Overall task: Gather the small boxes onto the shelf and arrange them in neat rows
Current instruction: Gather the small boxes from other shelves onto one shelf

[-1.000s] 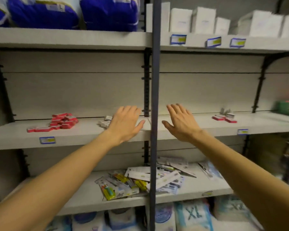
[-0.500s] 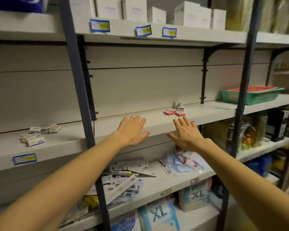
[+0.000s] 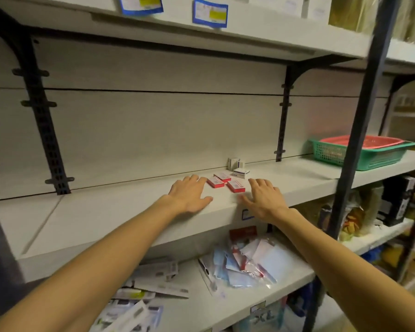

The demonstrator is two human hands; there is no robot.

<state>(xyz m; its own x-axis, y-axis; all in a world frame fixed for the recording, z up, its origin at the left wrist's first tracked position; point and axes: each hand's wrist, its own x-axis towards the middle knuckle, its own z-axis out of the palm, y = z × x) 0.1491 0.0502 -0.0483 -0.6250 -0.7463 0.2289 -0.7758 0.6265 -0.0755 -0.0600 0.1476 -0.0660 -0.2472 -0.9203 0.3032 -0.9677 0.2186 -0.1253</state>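
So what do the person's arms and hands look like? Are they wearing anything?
Both arms are bare right up to the picture's edge: no sleeves show. The left hand and right hand have no gloves, and no rings, watch or bracelets show.

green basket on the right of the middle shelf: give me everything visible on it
The green basket looks like moulded plastic, rectangular, with lattice walls and a solid flared rim. It sits level on the shelf board, far to the right of the small boxes. A red basket is nested inside it, only its upper part showing. A dark upright post crosses in front of it. Neither hand touches it; any contents are hidden.
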